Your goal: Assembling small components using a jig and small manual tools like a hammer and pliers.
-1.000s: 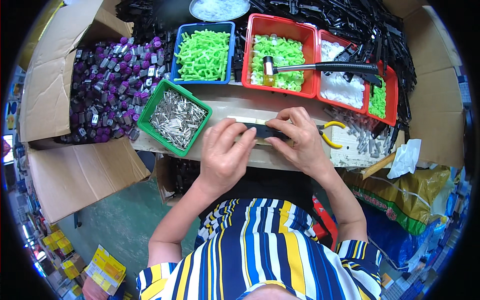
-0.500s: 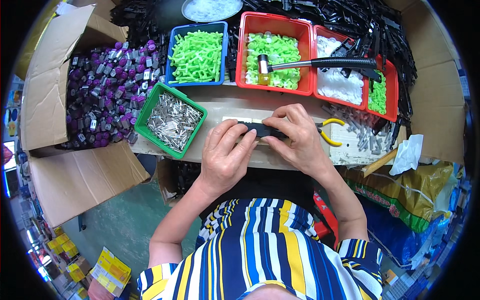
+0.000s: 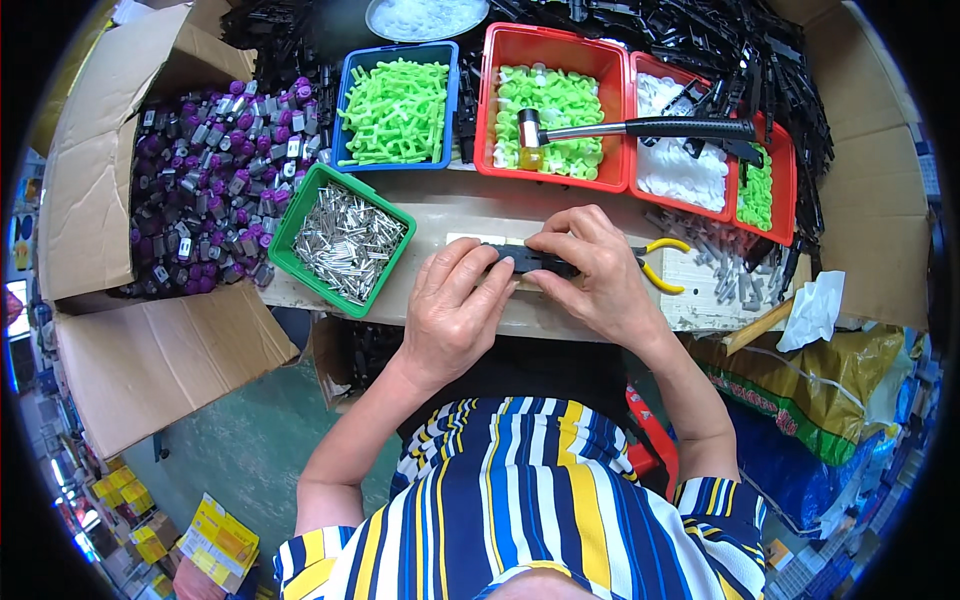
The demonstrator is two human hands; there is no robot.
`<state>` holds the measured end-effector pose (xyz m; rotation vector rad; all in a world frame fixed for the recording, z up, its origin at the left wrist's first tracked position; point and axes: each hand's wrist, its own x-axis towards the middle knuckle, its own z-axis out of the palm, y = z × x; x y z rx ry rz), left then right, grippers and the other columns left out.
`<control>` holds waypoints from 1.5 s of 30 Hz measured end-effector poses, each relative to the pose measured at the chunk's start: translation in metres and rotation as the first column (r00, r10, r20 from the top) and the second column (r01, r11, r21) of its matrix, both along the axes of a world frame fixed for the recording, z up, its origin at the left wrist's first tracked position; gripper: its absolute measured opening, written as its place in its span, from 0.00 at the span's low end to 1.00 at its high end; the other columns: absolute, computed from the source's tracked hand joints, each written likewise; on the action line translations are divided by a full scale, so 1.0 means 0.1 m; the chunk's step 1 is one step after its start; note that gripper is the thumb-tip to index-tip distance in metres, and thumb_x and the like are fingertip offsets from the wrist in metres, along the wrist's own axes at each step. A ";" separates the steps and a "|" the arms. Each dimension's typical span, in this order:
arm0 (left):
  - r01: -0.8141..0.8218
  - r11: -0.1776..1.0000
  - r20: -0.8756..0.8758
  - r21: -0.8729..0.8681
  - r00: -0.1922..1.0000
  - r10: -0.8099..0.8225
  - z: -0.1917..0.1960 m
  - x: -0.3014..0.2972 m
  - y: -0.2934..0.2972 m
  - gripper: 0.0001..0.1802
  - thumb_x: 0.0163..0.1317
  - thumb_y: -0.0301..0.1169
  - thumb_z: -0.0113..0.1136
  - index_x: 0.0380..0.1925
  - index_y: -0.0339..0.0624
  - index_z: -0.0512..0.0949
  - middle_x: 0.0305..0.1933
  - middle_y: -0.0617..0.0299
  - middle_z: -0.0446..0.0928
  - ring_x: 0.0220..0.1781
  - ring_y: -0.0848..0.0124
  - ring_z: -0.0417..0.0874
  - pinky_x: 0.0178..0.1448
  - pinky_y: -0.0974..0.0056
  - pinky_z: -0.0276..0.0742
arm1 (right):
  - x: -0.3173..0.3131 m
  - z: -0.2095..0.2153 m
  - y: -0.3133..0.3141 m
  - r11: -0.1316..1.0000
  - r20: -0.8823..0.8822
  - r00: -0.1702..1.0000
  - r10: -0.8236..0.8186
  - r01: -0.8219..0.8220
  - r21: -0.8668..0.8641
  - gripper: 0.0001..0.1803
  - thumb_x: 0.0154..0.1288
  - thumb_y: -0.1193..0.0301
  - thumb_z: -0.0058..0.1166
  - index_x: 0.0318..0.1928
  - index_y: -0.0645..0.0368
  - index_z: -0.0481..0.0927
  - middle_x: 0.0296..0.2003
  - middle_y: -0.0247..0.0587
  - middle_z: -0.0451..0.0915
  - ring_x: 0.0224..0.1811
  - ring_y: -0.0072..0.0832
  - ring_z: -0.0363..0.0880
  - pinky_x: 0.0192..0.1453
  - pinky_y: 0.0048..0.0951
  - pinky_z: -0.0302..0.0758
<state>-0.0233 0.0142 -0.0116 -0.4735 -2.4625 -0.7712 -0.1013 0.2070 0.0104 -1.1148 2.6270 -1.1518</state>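
A narrow black plastic part (image 3: 528, 259) lies crosswise between my two hands at the front of the bench. My left hand (image 3: 452, 305) pinches its left end between thumb and fingers. At the other end, my right hand (image 3: 590, 270) grips it with thumb below and fingertips above; those fingers partly hide it. Pliers with yellow handles (image 3: 667, 266) lie just right of my right hand. A green bin of silvery metal pins (image 3: 349, 245) stands left of my left hand.
A hammer (image 3: 630, 129) rests across the red bins (image 3: 485, 120) of green and white pieces. Beside them is a blue bin (image 3: 453, 110) of green pieces. Purple-and-grey parts (image 3: 215, 190) fill a carton at left. Black parts (image 3: 790, 60) heap behind; grey pieces (image 3: 735, 265) lie at right.
Hardly anything differs. Both hands keep hold of the black plastic part in nearly the same place, and the whole view has shifted very slightly.
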 end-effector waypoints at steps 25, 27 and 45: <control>-0.079 0.997 -0.066 0.003 0.995 0.079 0.10 0.04 -0.02 0.19 0.49 0.23 0.72 0.45 0.38 0.85 0.44 0.57 0.80 0.52 0.56 0.78 0.53 0.55 0.74 | -0.01 0.01 0.03 0.992 0.052 0.998 -0.046 0.052 -0.119 0.16 0.52 0.74 0.70 0.43 0.64 0.85 0.40 0.43 0.80 0.44 0.36 0.79 0.50 0.36 0.75; -0.099 0.995 -0.097 0.016 0.990 0.101 0.13 0.07 -0.04 0.20 0.48 0.23 0.73 0.45 0.39 0.85 0.44 0.58 0.80 0.53 0.56 0.78 0.53 0.55 0.74 | -0.05 0.05 0.07 0.978 0.140 0.988 -0.060 0.086 -0.189 0.16 0.52 0.74 0.70 0.43 0.65 0.85 0.40 0.43 0.80 0.44 0.34 0.79 0.50 0.35 0.75; -0.079 0.995 0.048 -0.066 0.996 0.082 -0.01 -0.04 0.15 0.17 0.48 0.25 0.72 0.42 0.43 0.85 0.42 0.61 0.78 0.52 0.57 0.75 0.55 0.54 0.68 | -0.04 0.12 0.24 0.942 0.210 0.952 -0.222 0.265 -0.208 0.16 0.53 0.72 0.70 0.44 0.63 0.86 0.39 0.40 0.82 0.43 0.29 0.80 0.47 0.29 0.73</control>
